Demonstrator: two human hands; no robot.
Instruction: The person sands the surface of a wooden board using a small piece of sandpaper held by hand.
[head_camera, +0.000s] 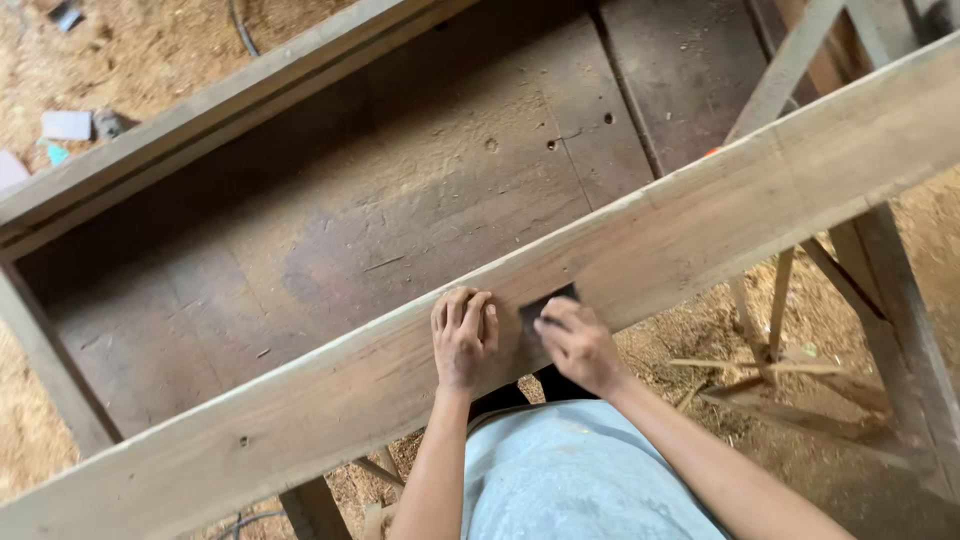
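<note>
The right hand (578, 345) presses a dark sanding sheet (545, 305) on the long plank (700, 220) running lower-left to upper-right, just beside the flat, fingers-together left hand (463, 335)

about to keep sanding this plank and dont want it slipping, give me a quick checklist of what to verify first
1. Dark sheet of sandpaper flat on the long pale wooden plank: ok, though partly hidden by the hand.
2. Right hand pressing on the sandpaper: ok.
3. Left hand bracing flat on the plank beside it: ok.
4. Left fingers apart from the sandpaper: ok.
5. Plank clamped or fixed at its ends: cannot tell, ends out of view.
6. Wooden trestle legs standing firm on the sawdust floor: cannot tell.
</note>
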